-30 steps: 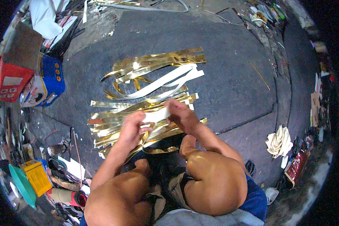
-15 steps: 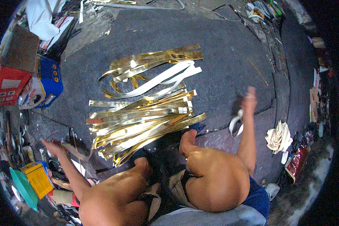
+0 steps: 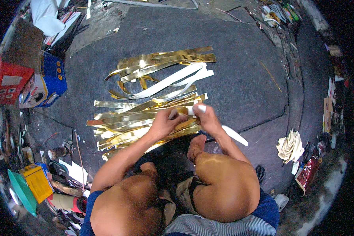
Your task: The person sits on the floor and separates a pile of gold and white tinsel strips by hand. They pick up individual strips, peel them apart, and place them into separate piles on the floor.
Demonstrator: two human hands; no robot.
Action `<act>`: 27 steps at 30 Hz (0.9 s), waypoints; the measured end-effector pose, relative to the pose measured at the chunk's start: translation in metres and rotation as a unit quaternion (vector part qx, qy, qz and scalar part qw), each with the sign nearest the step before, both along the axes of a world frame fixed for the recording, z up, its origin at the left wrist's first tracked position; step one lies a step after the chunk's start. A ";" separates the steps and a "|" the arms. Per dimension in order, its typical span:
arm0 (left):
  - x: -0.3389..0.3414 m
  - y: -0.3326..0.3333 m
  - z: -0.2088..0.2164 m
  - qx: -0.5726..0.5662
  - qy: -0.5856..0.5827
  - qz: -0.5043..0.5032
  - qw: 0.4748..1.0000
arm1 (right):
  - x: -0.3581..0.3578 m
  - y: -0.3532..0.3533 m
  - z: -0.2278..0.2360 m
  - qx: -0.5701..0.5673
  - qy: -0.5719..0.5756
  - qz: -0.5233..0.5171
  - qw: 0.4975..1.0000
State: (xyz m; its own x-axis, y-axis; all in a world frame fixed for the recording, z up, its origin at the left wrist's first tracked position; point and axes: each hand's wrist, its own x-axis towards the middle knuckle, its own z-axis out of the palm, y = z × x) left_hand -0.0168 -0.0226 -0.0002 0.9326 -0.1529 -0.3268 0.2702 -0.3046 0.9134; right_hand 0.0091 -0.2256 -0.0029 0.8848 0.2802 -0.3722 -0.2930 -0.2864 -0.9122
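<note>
1. Held strip (image 3: 191, 111), one, white and gold, is between the person's hands, above the right part of the gold pile. Its short visible stretch runs left to right, nearly level.
2. Left hand (image 3: 164, 122): fingers curled and pinched on the gold part. Right hand (image 3: 208, 118): fingers clamped on the white part. The two hands are close together, a small stretch of strip showing between them.
3. One white tail (image 3: 235, 135) shows beyond the right forearm, pointing right and toward the person; whether it joins the held strip is hidden.
4. One pile of gold strips (image 3: 120, 125) lies under the hands, long axis mostly left to right, right ends slanting away from the person. Overlaps prevent a count.
5. One smaller gold bundle (image 3: 165, 59) lies farther off, rising slightly rightward. Just nearer, white strips (image 3: 167, 84) slant up to the right, showing two right-hand ends.
6. On the floor (image 3: 244, 82) around: one red box (image 3: 11, 80) and one blue box (image 3: 54, 78) at left, one crumpled cream cloth (image 3: 290, 146) at right.
</note>
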 end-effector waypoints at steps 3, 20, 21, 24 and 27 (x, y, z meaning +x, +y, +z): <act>0.005 -0.030 0.031 -0.074 0.021 -0.004 0.997 | -0.025 -0.003 -0.028 0.083 0.068 -0.085 0.990; -0.081 0.378 -0.045 -0.321 -0.171 0.662 0.655 | 0.046 -0.303 -0.043 0.173 -0.092 -0.671 0.715; -0.081 0.382 -0.034 -0.254 -0.195 0.734 0.600 | 0.044 -0.289 -0.028 0.094 -0.102 -0.651 0.746; -0.047 0.328 -0.003 0.068 -0.171 0.665 0.723 | 0.042 -0.149 -0.004 -0.320 -0.194 -0.236 0.897; -0.010 0.224 -0.005 0.249 -0.295 0.414 0.824 | 0.017 -0.031 -0.018 -0.286 -0.095 0.012 0.954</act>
State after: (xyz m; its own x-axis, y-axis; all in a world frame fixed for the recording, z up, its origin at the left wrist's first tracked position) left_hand -0.0270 0.2010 -0.0048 0.6688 0.6320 0.3915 0.1267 -0.6157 0.7777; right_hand 0.0266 -0.2569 -0.0208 0.9473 0.0999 -0.3045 -0.1261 -0.7572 -0.6409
